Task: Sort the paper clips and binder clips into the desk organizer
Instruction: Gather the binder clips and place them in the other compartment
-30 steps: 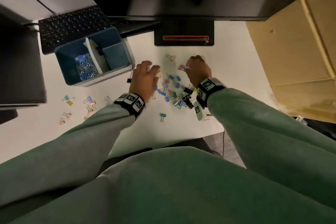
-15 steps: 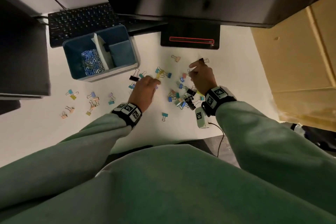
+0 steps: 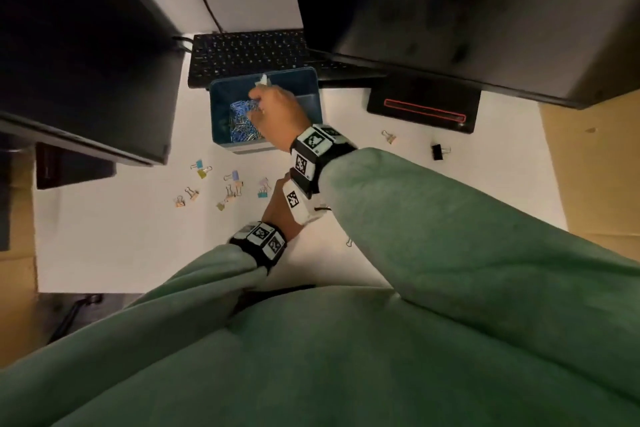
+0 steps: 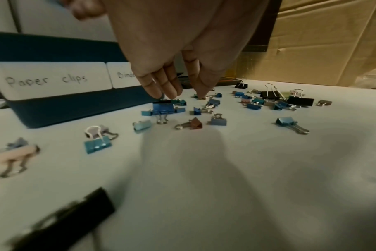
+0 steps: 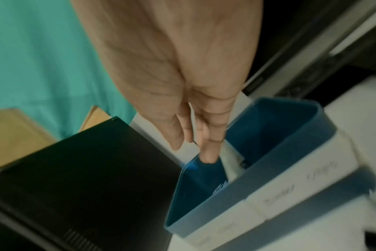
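The blue desk organizer point(image 3: 221, 144) stands in front of the keyboard, with a heap of paper clips point(image 3: 240, 121) in its left compartment. My right hand point(image 3: 258, 99) reaches across above that compartment. In the right wrist view its fingers point(image 5: 206, 156) point straight down beside the white divider point(image 5: 232, 161), and nothing shows in them. My left hand point(image 3: 275, 208) lies mostly hidden under the right wrist. In the left wrist view it point(image 4: 180, 95) hangs with straight fingers, tips touching a blue binder clip point(image 4: 163, 108) among scattered binder clips point(image 4: 258, 101). The organizer wall point(image 4: 75, 108) bears a "Paper clips" label point(image 4: 54, 79).
More small binder clips point(image 3: 228, 184) lie left of my hands, and a tan one point(image 3: 389, 137) and a black one point(image 3: 438, 151) lie to the right. A keyboard point(image 3: 249, 55), a monitor base point(image 3: 422, 107) and a cardboard box point(image 3: 588, 166) border the white desk.
My right hand has left the clip pile and swung left over the organizer's paper clip compartment. The left hand stays low at the binder clips. The head view has shifted.
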The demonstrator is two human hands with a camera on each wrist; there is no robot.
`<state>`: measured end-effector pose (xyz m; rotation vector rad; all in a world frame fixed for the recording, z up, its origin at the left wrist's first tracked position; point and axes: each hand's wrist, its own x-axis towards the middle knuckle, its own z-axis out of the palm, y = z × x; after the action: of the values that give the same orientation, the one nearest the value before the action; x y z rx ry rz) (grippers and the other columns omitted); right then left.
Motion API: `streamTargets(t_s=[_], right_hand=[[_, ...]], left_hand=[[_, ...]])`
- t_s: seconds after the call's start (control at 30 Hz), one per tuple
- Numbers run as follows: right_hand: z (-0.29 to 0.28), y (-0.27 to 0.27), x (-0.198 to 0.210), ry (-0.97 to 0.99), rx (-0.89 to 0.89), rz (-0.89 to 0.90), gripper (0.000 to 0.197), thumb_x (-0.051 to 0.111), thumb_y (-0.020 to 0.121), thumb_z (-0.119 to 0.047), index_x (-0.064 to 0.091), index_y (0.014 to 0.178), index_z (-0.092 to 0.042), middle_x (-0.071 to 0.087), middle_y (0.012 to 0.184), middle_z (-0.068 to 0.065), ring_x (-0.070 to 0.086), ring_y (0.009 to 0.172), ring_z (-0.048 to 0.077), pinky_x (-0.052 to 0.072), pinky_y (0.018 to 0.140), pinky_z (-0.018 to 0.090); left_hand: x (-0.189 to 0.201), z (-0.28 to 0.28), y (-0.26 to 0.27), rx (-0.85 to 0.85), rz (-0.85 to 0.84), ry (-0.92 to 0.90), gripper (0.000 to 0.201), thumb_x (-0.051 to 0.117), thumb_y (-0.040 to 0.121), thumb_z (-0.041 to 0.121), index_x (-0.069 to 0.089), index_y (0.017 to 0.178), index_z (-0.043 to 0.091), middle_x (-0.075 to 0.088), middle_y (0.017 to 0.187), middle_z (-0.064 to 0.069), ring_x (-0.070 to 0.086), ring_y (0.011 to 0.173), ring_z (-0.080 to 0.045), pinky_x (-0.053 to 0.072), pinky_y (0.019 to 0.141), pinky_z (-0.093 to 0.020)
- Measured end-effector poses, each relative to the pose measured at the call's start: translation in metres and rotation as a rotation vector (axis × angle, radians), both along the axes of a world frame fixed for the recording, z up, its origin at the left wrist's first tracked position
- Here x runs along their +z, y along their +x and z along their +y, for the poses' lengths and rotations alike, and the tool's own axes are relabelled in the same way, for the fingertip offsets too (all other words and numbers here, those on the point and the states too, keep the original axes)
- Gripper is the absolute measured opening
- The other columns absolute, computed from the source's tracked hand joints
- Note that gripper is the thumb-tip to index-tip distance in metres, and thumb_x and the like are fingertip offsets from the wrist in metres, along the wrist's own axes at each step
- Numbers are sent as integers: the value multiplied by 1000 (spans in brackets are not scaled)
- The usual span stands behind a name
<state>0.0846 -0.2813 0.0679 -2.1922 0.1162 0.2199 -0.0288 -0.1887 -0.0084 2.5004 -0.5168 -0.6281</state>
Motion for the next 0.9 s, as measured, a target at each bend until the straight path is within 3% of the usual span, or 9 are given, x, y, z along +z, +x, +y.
streamTargets(t_s=[0.1,0.2,0.27,0.33,0.43,0.57,0.67,0.77,0.9], right_hand=[[-31,-30,-5,-64,11,-29,35,62,91,-16,58,126,-12,57,121,11,60,103,23,51,87,33],[-94,-94,-27,-190,-75,75,24,59,92,-20,59,115,-19,58,115,5,61,95,21,53,84,40],[-140,-147,-39,-333,-212,198,21,57,92,-25,56,113,-21,55,114,5,64,90,24,55,80,41],[-177,-200,-51,-464,-318,374,31,57,92,-30,49,119,-17,48,118,10,62,95,33,53,79,41],[-193,-255,-73,-444,-384,615,67,67,86,-43,30,133,-12,35,128,20,59,100,45,52,82,50],[-173,-268,-97,-363,-418,541,90,78,71,-52,23,135,-19,31,128,21,59,96,47,54,84,55],[-163,-256,-102,-303,-483,441,85,79,71,-49,29,132,-17,35,127,20,59,97,45,54,85,53],[-163,-246,-101,-229,-506,433,71,74,81,-39,31,133,-16,33,134,26,61,98,44,53,90,49],[-174,-250,-98,-77,-586,411,49,60,92,-17,36,134,-16,37,129,17,62,94,37,56,77,37]], left_hand=[[-8,1,15,-54,-61,90,52,68,79,16,48,127,10,49,126,-25,51,106,-42,47,89,-48],[-18,-7,13,-299,-167,193,53,66,80,36,52,130,27,35,140,-15,43,112,-36,50,85,-46],[-26,-14,9,-340,-246,225,47,59,82,34,49,128,35,30,144,-12,41,113,-30,49,84,-39],[-28,-20,5,-354,-287,211,48,59,82,29,49,129,32,31,144,-14,42,115,-31,46,91,-42],[-32,-32,-4,-452,-258,214,59,64,83,28,46,139,24,32,147,-19,42,121,-37,42,97,-48],[-33,-48,-12,-541,-261,219,57,66,82,27,49,136,20,38,143,-19,46,116,-34,45,92,-48],[-32,-60,-17,-564,-288,166,54,65,83,27,50,134,23,42,138,-17,47,113,-33,43,95,-44],[-36,-75,-23,-662,-289,107,51,70,78,20,56,127,25,50,127,-16,51,104,-36,45,86,-43],[-38,-70,-15,-620,-299,144,53,68,80,21,54,131,26,51,129,-15,52,105,-36,44,86,-44]])
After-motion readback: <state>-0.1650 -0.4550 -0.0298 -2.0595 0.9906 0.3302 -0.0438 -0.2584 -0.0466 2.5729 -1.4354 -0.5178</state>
